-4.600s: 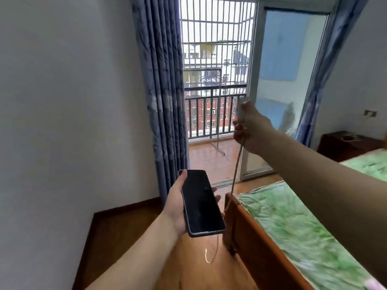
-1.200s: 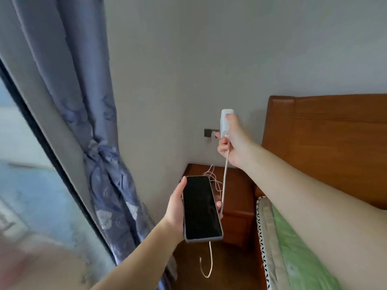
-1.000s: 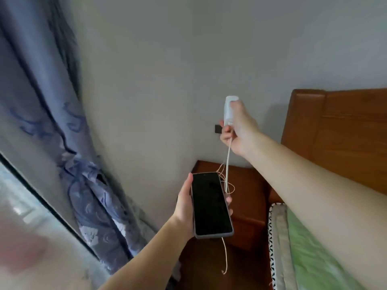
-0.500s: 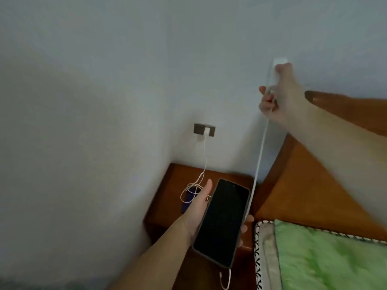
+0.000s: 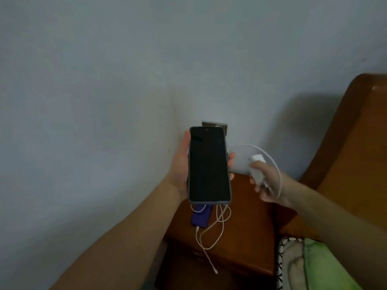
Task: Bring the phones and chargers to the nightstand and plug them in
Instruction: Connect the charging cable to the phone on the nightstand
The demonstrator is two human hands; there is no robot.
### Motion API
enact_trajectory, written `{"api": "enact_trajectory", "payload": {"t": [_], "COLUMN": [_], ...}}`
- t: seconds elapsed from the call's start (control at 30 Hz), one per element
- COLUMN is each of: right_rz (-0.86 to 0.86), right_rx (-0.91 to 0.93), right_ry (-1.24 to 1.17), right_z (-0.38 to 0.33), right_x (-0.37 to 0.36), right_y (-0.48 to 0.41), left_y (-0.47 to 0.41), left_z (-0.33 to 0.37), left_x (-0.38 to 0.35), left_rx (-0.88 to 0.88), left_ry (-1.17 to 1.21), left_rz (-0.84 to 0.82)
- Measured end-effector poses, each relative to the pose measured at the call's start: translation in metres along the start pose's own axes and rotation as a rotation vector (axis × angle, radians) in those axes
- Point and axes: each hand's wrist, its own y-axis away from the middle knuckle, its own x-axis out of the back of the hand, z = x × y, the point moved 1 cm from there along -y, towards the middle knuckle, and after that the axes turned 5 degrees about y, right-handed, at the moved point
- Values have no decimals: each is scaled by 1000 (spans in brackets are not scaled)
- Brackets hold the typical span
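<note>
While left hand (image 5: 180, 164) grips a glossy slab phone (image 5: 208, 164), right hand (image 5: 270, 185) clasps a blocky white charger (image 5: 256, 169).

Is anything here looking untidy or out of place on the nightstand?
Yes, slightly. White cables lie in a loose tangle beside the purple phone on the nightstand, and one cable end dangles over its front edge, plugged into nothing. Nothing looks damaged.

No readable text, label or brand; phone (image 5: 208, 164) screen dark, charger (image 5: 257, 169) plain white.
</note>
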Motion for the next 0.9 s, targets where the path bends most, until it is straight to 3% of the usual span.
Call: {"api": "enact_trajectory", "payload": {"t": [0.07,0.23,0.33,0.47,0.57,0.7,0.9], "right_rz": [-137,-471,-311,-250,-234,-213,-572], "right_rx": [-141,-309,-230,-151,-79,7,219], "right_ry": [-100,-712,-859,-1047,-1035,-837,-568], "right_z": [23,35,25,17,12,-2,-31], "right_x": [-11,-42,-56,-61,-66,-62,-19], "right_y": [-12,-34,-47,-58,-64,-67,-50], "left_y": [-12,-29,-25,-11,0,8,-3], "left_z": [8,17,22,29,33,32,31], "left_x": [-4,-5,5,25,42,66,95], "left_rx": [-21,-11,39,100,145,159,140], "left_ry": [0,-6,-15,1,-6,-44,-90], "left_rz": [6,0,-36,-81,-62,39,214]}}
